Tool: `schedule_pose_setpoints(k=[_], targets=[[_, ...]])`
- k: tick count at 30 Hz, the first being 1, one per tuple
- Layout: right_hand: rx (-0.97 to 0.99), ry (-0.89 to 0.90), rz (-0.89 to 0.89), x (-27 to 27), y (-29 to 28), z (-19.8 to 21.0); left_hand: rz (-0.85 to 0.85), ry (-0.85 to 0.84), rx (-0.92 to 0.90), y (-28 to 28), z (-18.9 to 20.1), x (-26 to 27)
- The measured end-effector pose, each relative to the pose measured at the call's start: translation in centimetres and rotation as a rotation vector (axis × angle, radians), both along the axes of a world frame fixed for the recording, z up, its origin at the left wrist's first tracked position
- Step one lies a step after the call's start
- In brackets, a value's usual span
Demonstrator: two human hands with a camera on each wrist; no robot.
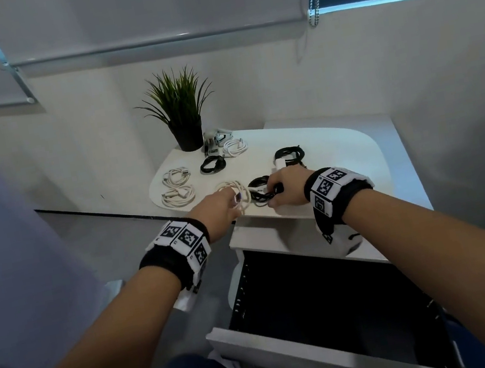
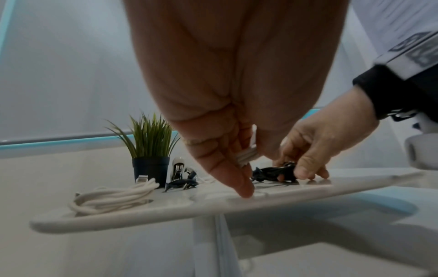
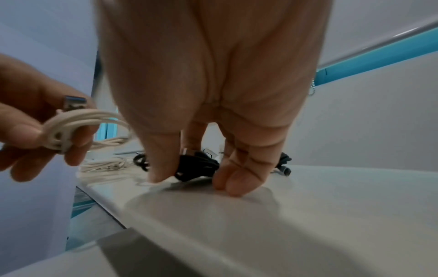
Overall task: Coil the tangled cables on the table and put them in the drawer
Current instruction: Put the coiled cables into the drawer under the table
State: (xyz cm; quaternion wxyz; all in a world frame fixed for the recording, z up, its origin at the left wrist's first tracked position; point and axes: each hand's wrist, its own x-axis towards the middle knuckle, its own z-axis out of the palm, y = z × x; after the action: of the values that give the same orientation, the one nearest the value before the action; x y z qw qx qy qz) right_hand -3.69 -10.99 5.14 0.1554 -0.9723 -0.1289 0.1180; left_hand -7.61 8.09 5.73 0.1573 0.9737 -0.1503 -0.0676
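Observation:
At the table's near edge my left hand [image 1: 223, 208] pinches a coiled white cable [image 1: 238, 194] between thumb and fingers, and the right wrist view shows that white cable [image 3: 66, 129] raised off the tabletop. Beside it my right hand [image 1: 281, 191] grips a coiled black cable [image 1: 260, 192] that lies on the white table [image 1: 344, 159]; thumb and fingertips [image 3: 233, 181] touch the surface around the black cable [image 3: 196, 165]. The open drawer [image 1: 319, 293], dark inside, stands below the table in front of me. Several other coiled cables, white [image 1: 178, 195] and black [image 1: 212, 163], lie farther back.
A potted green plant [image 1: 181, 110] stands at the table's back edge with a stapler-like metal tool [image 1: 214, 141] next to it. Another black coil with a white adapter [image 1: 289, 156] lies at the right. A wall and window blinds close off the back.

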Motion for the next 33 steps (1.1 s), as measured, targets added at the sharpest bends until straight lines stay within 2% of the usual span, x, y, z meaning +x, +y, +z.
schedule_pose_setpoints(k=[8,11,15,17,21,28,33], targets=[[0.303,-0.077,-0.102,-2.8,-2.5,1.4,-0.187,0.072,0.002,0.0,0.2,-4.6],[0.415,-0.115,-0.137,-4.0,-3.5,2.2,-0.265,0.164,0.096,-1.1,-0.7,-6.9],[0.529,-0.094,-0.094,-6.2,-4.8,3.9,-0.298,0.317,0.201,-2.6,-3.5,-9.8],[0.508,-0.003,-0.041,-7.8,-5.2,4.9,-0.293,0.362,0.268,-2.8,-4.8,-10.8],[0.342,0.204,0.072,-10.6,-4.9,4.8,-0.269,0.355,0.329,-3.0,-5.3,-11.6],[0.122,0.451,0.107,-12.0,-3.3,-0.5,-0.272,0.382,0.402,-2.8,-5.0,-11.8],[-0.075,0.522,0.116,-12.7,-3.1,-3.7,-0.27,0.417,0.476,-3.1,-4.6,-10.6]])
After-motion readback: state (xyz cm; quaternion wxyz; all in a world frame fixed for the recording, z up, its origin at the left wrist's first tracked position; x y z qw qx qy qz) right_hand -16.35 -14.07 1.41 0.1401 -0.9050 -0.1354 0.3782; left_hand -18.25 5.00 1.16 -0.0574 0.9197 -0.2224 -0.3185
